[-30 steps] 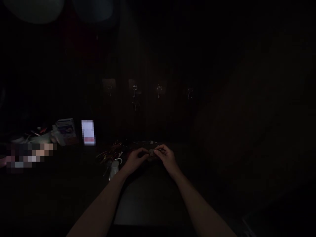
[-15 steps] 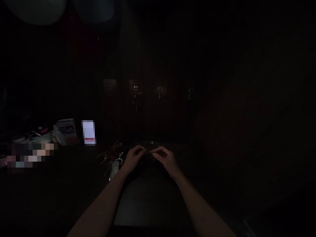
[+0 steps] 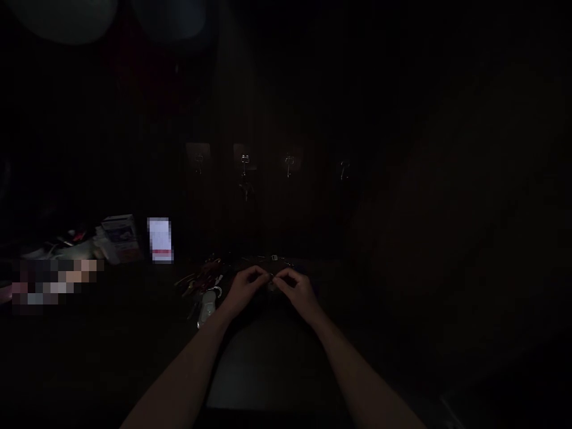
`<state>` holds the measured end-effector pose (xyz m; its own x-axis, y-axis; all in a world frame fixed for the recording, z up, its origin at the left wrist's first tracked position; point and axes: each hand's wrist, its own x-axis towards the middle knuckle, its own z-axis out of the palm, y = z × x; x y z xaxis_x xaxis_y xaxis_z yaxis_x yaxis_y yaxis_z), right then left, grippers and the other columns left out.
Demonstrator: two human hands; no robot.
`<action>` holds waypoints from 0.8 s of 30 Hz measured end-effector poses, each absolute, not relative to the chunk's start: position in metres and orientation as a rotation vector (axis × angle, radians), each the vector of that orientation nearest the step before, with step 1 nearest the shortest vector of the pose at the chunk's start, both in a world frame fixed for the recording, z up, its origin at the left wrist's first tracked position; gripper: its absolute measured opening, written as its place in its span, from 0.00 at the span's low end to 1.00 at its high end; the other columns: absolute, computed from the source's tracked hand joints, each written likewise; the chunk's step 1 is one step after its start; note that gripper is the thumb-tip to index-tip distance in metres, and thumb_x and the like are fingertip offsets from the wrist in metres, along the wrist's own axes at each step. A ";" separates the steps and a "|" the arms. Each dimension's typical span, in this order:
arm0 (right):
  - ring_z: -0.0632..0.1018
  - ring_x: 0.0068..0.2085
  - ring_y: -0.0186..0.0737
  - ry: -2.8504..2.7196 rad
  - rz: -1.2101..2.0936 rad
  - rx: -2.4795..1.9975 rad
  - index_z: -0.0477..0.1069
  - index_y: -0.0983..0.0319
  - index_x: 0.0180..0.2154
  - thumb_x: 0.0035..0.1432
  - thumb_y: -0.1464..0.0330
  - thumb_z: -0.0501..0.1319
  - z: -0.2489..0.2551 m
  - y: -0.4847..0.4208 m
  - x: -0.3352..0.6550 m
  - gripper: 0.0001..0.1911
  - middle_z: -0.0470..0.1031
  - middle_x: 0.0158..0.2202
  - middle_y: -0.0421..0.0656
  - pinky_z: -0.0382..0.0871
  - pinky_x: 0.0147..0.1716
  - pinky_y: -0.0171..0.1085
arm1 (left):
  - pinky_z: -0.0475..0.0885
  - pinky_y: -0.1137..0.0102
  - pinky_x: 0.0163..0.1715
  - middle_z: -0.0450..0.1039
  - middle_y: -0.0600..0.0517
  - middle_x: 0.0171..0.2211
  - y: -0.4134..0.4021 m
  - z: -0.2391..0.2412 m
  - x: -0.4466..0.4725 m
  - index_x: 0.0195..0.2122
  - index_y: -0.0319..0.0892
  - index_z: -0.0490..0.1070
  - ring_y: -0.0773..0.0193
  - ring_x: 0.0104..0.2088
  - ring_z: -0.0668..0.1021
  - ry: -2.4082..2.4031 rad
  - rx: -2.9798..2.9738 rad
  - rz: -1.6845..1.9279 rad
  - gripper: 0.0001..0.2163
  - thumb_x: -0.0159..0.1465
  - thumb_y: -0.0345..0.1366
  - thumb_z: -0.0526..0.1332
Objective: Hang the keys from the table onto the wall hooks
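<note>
The scene is very dark. My left hand (image 3: 245, 286) and my right hand (image 3: 300, 291) meet over a dark surface, thumbs and forefingers pinched, fingertips almost touching. What the fingertips hold is thin and too small to make out. Just beyond them runs a thin strand (image 3: 286, 261) with small shiny points and a small pale rectangular piece (image 3: 274, 258) on it; whether it joins what I pinch cannot be told. To the left of my left hand lies a bundle of reddish-brown and yellow strands (image 3: 203, 277). Beside my left wrist is a grey-white oval object with a ring (image 3: 207, 307).
A lit phone-like screen (image 3: 159, 240), blurred out, stands at left. Next to it is a small printed box (image 3: 121, 238) among clutter. Several metal hooks (image 3: 245, 159) line the dark back panel, with a small item hanging from one. Pale rounded shapes (image 3: 67, 21) are at top left.
My hands have come closer together; the small gap between their fingertips has nearly closed. The things around them stay in place.
</note>
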<state>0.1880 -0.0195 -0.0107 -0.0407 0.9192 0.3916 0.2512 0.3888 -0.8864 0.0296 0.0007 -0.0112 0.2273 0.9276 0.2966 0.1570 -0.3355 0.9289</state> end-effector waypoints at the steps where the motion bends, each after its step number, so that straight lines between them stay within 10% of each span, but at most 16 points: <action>1: 0.72 0.31 0.37 -1.533 0.761 -1.089 0.71 0.60 0.26 0.49 0.61 0.60 -0.010 -0.020 0.188 0.09 0.72 0.25 0.37 0.64 0.35 0.35 | 0.67 0.72 0.35 0.73 0.54 0.27 0.000 -0.011 0.030 0.28 0.41 0.73 0.64 0.32 0.74 1.016 1.678 1.178 0.11 0.56 0.44 0.59; 8: 0.71 0.29 0.36 -1.255 0.897 -1.069 0.71 0.61 0.24 0.45 0.59 0.62 -0.006 -0.017 0.188 0.11 0.71 0.23 0.37 0.64 0.31 0.34 | 0.65 0.67 0.45 0.75 0.51 0.39 -0.005 -0.007 0.030 0.40 0.41 0.74 0.59 0.43 0.73 0.868 1.617 1.005 0.16 0.60 0.46 0.55; 24: 0.69 0.24 0.32 -1.032 1.039 -0.974 0.71 0.62 0.24 0.42 0.59 0.65 -0.011 -0.011 0.190 0.12 0.70 0.22 0.36 0.61 0.24 0.31 | 0.67 0.67 0.41 0.75 0.52 0.33 -0.007 -0.005 0.029 0.41 0.42 0.70 0.64 0.35 0.76 0.755 1.346 0.989 0.19 0.47 0.35 0.69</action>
<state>0.1899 -0.0111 -0.0114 0.1775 0.9659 0.1883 -0.1949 0.2221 -0.9554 0.0289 -0.0070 -0.0054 0.4201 0.9019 0.1007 -0.1403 -0.0451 0.9891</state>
